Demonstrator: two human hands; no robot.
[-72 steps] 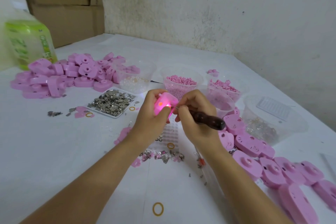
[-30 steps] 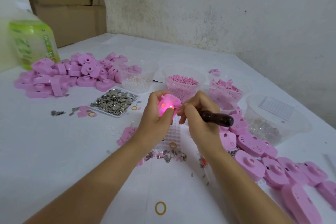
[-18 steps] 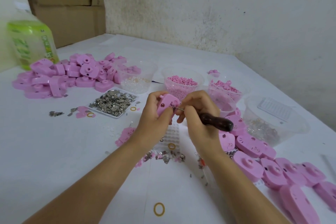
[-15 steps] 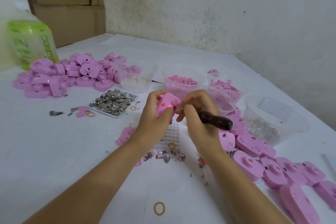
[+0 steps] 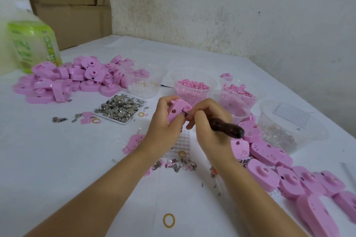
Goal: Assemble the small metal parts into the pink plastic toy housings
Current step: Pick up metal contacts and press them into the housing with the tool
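My left hand (image 5: 163, 123) grips a pink plastic housing (image 5: 178, 109) above the table's middle, thumb pressed on its face. My right hand (image 5: 209, 123) holds a tool with a dark wooden handle (image 5: 227, 127); its thin metal tip touches the housing's right edge beside a small metal part. The housing shows no light. A white tray of small metal parts (image 5: 120, 108) lies to the left. A heap of pink housings (image 5: 67, 79) sits at the far left, and a row of pink housings (image 5: 285, 171) runs along the right.
Clear tubs hold pink pellets (image 5: 192, 84), pink pieces (image 5: 238, 91), clear bits (image 5: 143, 84) and metal springs (image 5: 279, 136). A green bottle (image 5: 32, 44) and cardboard boxes (image 5: 69, 2) stand at the back left. Loose metal scraps (image 5: 173, 164) and rubber bands (image 5: 169, 220) lie near me.
The housing glowed pink while the tool tip touched it, went dark, flickered again, and is dark now. Both hands have stayed in nearly the same place.
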